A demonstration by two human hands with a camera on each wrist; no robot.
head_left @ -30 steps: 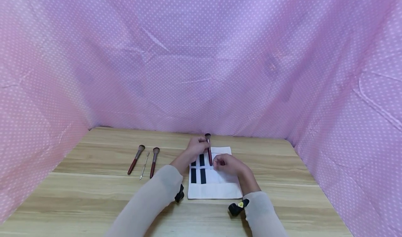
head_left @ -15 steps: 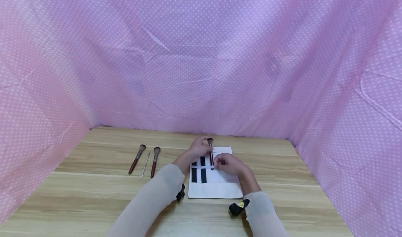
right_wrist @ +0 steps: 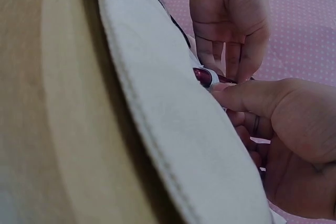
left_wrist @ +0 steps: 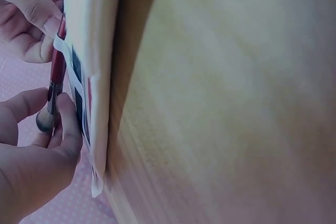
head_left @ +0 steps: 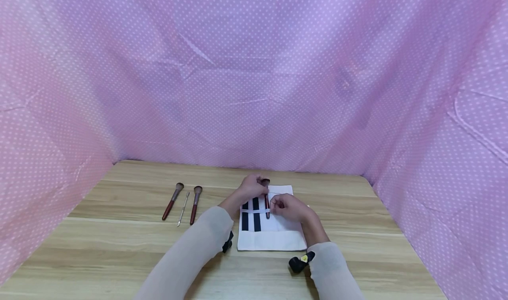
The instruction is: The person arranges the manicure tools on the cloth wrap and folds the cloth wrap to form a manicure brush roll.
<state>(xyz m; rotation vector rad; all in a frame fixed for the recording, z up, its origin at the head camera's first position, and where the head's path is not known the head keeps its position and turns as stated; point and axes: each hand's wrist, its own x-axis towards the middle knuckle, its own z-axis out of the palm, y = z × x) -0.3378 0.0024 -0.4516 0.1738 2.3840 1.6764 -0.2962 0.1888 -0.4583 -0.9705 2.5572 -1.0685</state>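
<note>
Your left hand (head_left: 252, 187) pinches a red-handled makeup brush with dark bristles (head_left: 267, 201) between thumb and fingers, close to its bristle end. The brush is over the unfolded white fabric roll (head_left: 271, 241), bristles toward the roll's far edge, its handle passing under the narrow white elastic band (head_left: 253, 211) that crosses the roll; the handle's tip shows on the near side of the band. Your right hand (head_left: 291, 207), over the right half of the roll, pinches the band right beside the handle, fingers curled. Two black strips (head_left: 245, 221) run along the roll, left of the brush. Well to the left of the roll, two more red-handled brushes with dark bristles (head_left: 194, 208) lie with a thin silver metal tool (head_left: 183, 209) between them. Under the roll is a light wood-grain table (head_left: 357, 234); beyond it hangs a pink-purple dotted cloth (head_left: 254, 84)
</note>
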